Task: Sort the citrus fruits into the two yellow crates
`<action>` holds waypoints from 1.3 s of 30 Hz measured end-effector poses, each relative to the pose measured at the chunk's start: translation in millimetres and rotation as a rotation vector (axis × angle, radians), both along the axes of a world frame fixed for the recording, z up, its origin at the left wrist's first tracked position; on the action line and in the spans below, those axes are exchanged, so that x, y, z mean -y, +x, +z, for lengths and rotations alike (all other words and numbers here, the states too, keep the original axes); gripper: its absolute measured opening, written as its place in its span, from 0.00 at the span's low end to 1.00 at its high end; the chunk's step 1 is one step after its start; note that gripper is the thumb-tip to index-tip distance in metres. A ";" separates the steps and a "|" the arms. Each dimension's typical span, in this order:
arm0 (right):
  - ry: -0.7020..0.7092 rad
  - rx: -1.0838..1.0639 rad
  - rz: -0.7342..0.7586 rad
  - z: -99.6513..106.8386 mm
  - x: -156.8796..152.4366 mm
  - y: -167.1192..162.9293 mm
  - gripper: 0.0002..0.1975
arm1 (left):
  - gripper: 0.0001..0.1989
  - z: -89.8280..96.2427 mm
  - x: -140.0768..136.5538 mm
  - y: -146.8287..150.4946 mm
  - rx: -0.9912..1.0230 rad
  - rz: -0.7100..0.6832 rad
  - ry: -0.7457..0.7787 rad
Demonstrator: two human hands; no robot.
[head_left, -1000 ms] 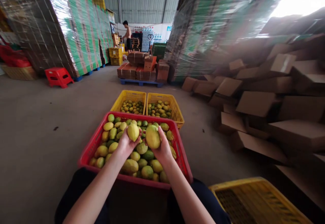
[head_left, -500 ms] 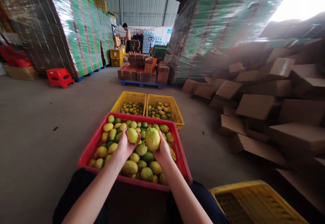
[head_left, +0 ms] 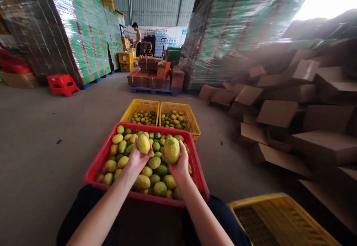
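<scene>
My left hand [head_left: 138, 157] is closed round a yellow lemon [head_left: 143, 144], holding it above a red crate [head_left: 89, 168]. To its right, my right hand [head_left: 180, 162] grips a larger, bumpy green-yellow lemon [head_left: 171, 150]. The two held fruits are apart, at about the same height. Below them, the red crate is full of loose lemons [head_left: 142, 182] in yellow and green, and it stands between my knees. My palms and some fingers are hidden behind the fruit.
Two yellow crates [head_left: 197, 127] with smaller lemons stand beyond the red one. Another yellow crate [head_left: 259, 200] is at my lower right. Cardboard boxes [head_left: 276, 112] lie heaped on the right. A red stool [head_left: 63, 85], a loaded pallet [head_left: 154, 91] and a person [head_left: 138, 39] are farther back.
My right hand has shifted slightly right and turned its lemon, widening the gap between the fruits. The left hand still holds its lemon, slightly raised. The view has moved a little.
</scene>
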State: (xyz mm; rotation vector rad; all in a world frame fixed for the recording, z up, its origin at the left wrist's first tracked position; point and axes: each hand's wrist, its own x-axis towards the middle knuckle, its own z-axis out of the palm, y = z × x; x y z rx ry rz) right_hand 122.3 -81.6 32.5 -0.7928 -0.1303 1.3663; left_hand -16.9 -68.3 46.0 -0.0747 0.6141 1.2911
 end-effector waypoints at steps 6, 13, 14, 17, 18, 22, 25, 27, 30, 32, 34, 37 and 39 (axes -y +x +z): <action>-0.023 -0.014 0.008 -11.0 -4.5 1.4 0.04 | 0.14 7.3 6.4 5.0 -0.073 -0.177 0.028; -0.007 -0.031 0.074 -7.6 -3.1 -3.8 0.12 | 0.06 18.7 11.8 5.4 -0.194 -0.145 -0.011; -0.005 -0.041 0.106 -4.8 -1.4 -3.3 0.12 | 0.08 18.9 11.3 4.3 -0.186 -0.163 -0.031; -0.020 -0.057 0.205 5.5 4.4 -0.9 0.14 | 0.13 16.3 9.4 2.2 -0.118 -0.137 -0.070; -0.029 -0.057 0.221 8.7 6.1 -0.3 0.13 | 0.14 14.4 8.6 2.2 -0.096 -0.106 -0.077; -0.049 -0.056 0.227 15.0 8.4 0.8 0.05 | 0.14 5.9 5.1 3.9 -0.063 -0.024 -0.076; -0.057 -0.050 0.229 11.3 6.8 0.9 0.04 | 0.13 4.7 4.5 2.4 -0.014 0.006 -0.028; -0.069 -0.032 0.229 7.3 6.0 0.5 0.04 | 0.16 7.7 5.3 -0.3 0.035 0.011 -0.018; -0.026 0.051 0.225 4.0 7.1 -1.4 0.06 | 0.15 14.5 6.7 -4.5 0.032 0.043 -0.056; 0.016 0.104 0.216 4.9 8.9 -2.6 0.07 | 0.10 17.6 7.2 -6.3 0.008 0.067 -0.071; 0.014 0.116 0.229 7.1 10.2 -2.3 0.08 | 0.08 18.4 7.4 -6.9 -0.001 0.069 -0.067; -0.034 0.068 0.241 9.2 10.0 0.8 0.05 | 0.08 16.5 7.1 -6.2 -0.002 0.064 -0.056; -0.065 0.032 0.199 8.8 8.7 3.1 0.03 | 0.09 14.4 6.8 -5.3 -0.003 0.102 -0.078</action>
